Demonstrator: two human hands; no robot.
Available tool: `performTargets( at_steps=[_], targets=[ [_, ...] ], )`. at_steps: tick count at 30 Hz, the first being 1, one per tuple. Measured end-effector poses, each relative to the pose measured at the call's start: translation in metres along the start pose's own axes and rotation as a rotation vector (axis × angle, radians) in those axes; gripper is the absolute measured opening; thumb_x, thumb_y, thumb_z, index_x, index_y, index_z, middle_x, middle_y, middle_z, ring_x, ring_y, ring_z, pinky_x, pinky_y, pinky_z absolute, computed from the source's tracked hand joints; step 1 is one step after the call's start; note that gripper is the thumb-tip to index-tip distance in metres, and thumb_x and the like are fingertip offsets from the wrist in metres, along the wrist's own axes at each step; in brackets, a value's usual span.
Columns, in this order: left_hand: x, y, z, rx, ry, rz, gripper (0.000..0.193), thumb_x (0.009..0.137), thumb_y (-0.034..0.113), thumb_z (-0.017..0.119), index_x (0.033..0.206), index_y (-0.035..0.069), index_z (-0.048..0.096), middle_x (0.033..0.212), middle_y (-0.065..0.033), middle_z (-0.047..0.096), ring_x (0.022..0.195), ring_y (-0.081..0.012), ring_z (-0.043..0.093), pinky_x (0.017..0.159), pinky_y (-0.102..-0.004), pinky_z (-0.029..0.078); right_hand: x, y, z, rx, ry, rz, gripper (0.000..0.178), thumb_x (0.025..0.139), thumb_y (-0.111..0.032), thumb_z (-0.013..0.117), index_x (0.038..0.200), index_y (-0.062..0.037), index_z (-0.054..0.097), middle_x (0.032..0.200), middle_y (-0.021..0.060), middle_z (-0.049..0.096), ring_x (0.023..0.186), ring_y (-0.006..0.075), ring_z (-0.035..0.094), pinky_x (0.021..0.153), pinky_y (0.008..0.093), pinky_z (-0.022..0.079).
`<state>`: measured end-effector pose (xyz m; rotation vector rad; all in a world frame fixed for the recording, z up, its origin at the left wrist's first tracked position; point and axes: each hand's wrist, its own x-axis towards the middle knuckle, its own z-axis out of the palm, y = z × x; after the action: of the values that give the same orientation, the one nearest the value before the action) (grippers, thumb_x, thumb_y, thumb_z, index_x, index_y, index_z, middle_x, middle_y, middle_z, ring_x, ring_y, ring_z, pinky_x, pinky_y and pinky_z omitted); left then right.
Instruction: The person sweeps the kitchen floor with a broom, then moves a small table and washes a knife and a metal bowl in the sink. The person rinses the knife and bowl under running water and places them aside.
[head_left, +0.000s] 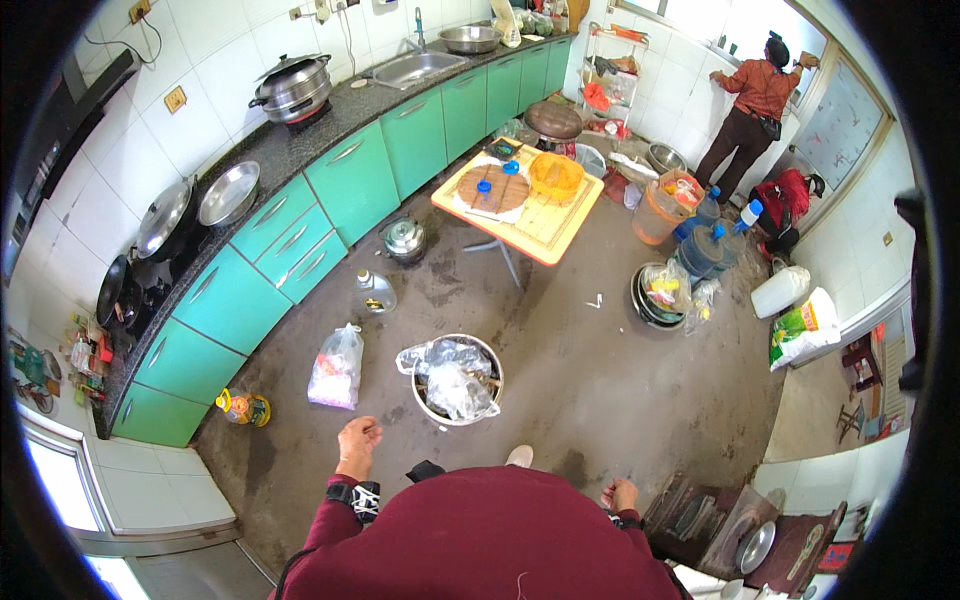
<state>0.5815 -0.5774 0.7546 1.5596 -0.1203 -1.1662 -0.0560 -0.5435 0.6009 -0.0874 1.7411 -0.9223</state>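
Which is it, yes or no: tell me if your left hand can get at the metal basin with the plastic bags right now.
Probably yes. The left hand is empty, half curled, and hangs just short of the metal basin holding plastic bags, with only bare floor between them. The white bag lies off to the side.

A clear plastic bag (pixel 337 367) with pink and white contents sits on the floor near the green cabinets. Beside it, crumpled clear bags (pixel 452 377) fill a round metal basin (pixel 487 352). A yellow-capped oil bottle (pixel 243 407) lies at the cabinet's end. By the right wall a green and yellow sack (pixel 806 325) leans beside a white jug (pixel 780 291). Blue water bottles (pixel 706 247) stand near an orange bucket (pixel 656 215).
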Motion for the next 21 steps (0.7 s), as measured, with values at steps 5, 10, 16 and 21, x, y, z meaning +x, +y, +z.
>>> performTargets(
  at_steps=[5,10,16,21],
  targets=[
    [0.006,-0.011,0.129,0.049,-0.1,0.0,0.028,0.084,0.006,0.058,0.111,0.002,0.061,0.094,-0.0068,0.064,0.077,-0.0185,0.063,0.07,-0.0305,0.053,0.028,-0.057,-0.044,-0.085,0.111,-0.091,0.024,0.087,-0.012,0.05,0.109,-0.0073,0.058,0.081,0.008,0.059,0.056,0.022,0.06,0.045,0.0369,0.052],
    [0.012,-0.021,0.21,0.079,-0.193,-0.041,0.038,0.083,0.008,0.064,0.12,0.002,0.056,0.095,-0.0073,0.064,0.077,-0.0162,0.063,0.07,-0.029,0.052,0.044,-0.095,-0.077,-0.051,0.181,-0.054,0.034,0.082,-0.002,0.047,0.115,-0.0031,0.054,0.076,0.0095,0.057,0.055,0.0212,0.058,0.044,0.0348,0.052],
    [0.044,-0.015,0.255,0.134,-0.139,-0.026,0.043,0.083,0.007,0.065,0.124,-0.001,0.053,0.095,-0.0086,0.064,0.075,-0.0155,0.062,0.069,-0.0277,0.052,0.078,-0.118,-0.053,-0.084,0.15,0.027,0.031,0.083,-0.003,0.048,0.114,-0.006,0.053,0.073,0.009,0.056,0.055,0.0223,0.058,0.045,0.0368,0.051],
    [0.083,-0.006,0.299,0.038,-0.132,-0.024,0.038,0.087,0.013,0.064,0.12,0.0,0.053,0.089,-0.008,0.063,0.072,-0.0153,0.061,0.068,-0.0277,0.052,0.118,-0.173,-0.029,-0.072,0.083,-0.007,0.014,0.086,-0.012,0.053,0.1,-0.0109,0.055,0.074,0.0076,0.058,0.055,0.0205,0.058,0.048,0.036,0.052]
  ],
)
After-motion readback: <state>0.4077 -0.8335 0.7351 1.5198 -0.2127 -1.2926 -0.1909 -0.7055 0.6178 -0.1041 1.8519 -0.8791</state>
